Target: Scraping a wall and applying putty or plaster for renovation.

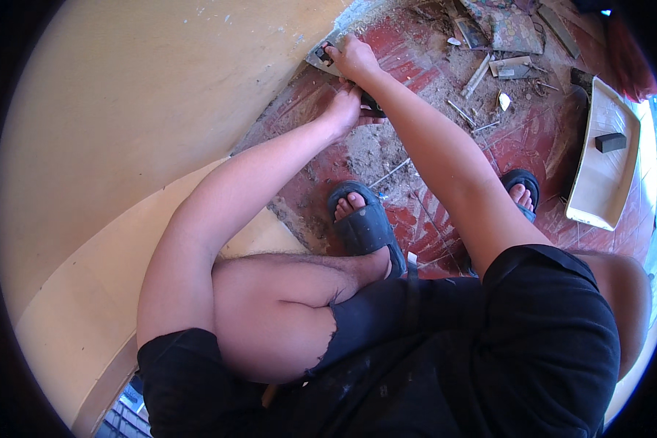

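Note:
My right hand (pixel 356 60) is closed at the base of the wall, its fingers on a flat grey metal blade (pixel 318 58) with a dark part near the fingertips. Just nearer to me, my left hand (pixel 343 113) curls around a black handle-like piece (pixel 372 104), partly covered by my right forearm. Whether this piece joins the blade is hidden. The blade lies against the foot of the cream wall (pixel 168 87). Around both hands, grey dust and crumbled debris (pixel 376 150) cover the red tiled floor (pixel 434 226).
Scraps, thin sticks and a white chip (pixel 504 101) litter the far floor, near a patterned cloth (pixel 507 25). To the right lies a cream tray-like piece (pixel 598 182) with a dark block (pixel 610 142) on it. My sandalled feet (pixel 365 223) stand between.

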Available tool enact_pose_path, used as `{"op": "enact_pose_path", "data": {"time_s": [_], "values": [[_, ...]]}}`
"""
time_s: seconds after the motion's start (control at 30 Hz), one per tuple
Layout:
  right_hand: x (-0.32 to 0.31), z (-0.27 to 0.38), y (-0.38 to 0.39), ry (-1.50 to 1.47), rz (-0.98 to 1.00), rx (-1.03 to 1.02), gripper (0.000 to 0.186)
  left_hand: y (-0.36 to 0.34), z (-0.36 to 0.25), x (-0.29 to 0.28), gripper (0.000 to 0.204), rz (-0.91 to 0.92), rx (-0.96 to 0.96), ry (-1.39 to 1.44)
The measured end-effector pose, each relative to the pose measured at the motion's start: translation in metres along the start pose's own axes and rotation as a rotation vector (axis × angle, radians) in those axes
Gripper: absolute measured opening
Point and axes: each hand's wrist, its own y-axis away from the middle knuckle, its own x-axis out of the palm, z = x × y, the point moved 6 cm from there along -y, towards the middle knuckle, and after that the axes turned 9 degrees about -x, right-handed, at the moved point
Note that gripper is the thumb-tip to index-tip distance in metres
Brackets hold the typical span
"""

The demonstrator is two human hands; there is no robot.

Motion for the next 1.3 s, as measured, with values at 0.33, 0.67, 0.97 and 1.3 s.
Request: {"op": "enact_pose_path", "data": {"time_s": [0.33, 0.67, 0.97, 1.3], "values": [[0.004, 0.006, 0.003, -0.05, -0.037, -0.002, 0.047, -0.002, 0.006, -0.013, 0.038, -0.025, 0.019, -0.003], [0.006, -0.005, 0.001, -0.041, -0.05, -0.047, 0.048, -0.003, 0.005, -0.005, 0.037, -0.007, 0.033, -0.043], [0.004, 0.004, 0.005, -0.125, -0.061, -0.044, 0.047, 0.001, 0.009, -0.009, 0.038, -0.035, 0.013, 0.042], [0.005, 0.001, 0.005, -0.061, -0.016, 0.019, 0.048, 0.003, 0.009, -0.005, 0.036, -0.041, 0.027, 0.009]]}}
